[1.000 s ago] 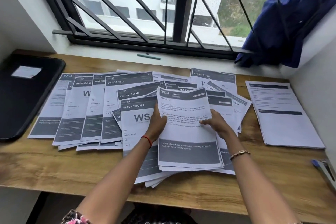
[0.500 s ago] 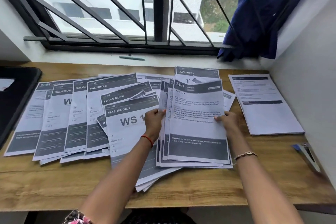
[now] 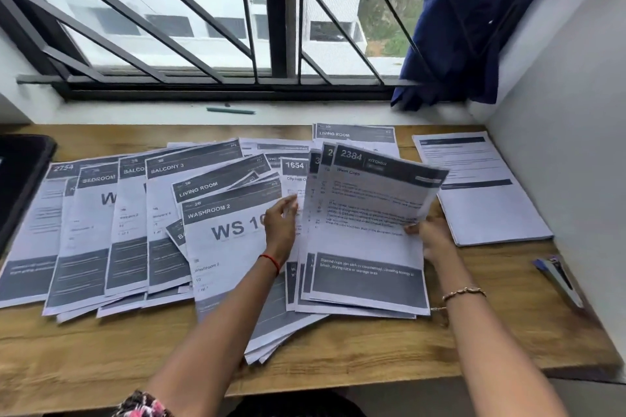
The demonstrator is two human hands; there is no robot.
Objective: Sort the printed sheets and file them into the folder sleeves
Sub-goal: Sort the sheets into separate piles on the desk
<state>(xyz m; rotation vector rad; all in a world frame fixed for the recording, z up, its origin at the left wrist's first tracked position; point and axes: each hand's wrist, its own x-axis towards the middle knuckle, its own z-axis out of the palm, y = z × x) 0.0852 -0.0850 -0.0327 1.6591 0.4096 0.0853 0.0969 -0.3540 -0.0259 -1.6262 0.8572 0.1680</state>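
Many printed sheets lie fanned over the wooden desk (image 3: 101,359). A "WASHROOM 2" sheet (image 3: 227,247) tops the middle pile, with "BALCONY 3" (image 3: 166,213) and "BEDROOM" (image 3: 88,230) sheets to its left. My right hand (image 3: 430,239) grips the right edge of a small stack headed "2384 KITCHEN" (image 3: 366,230), its top end lifted off the desk. My left hand (image 3: 281,223) hovers with fingers apart at that stack's left edge, over a "1654" sheet (image 3: 293,173). The black folder (image 3: 20,179) shows at the left edge, mostly cut off.
A separate neat stack of sheets (image 3: 484,200) lies at the right by the white wall. A stapler (image 3: 559,278) sits near the desk's right edge. A green pen (image 3: 230,110) rests on the window sill, and a blue cloth (image 3: 474,20) hangs on the window bars.
The kitchen stack has shifted right and its top end has risen. My left hand has let go of its left edge and opened. The view has turned rightward.
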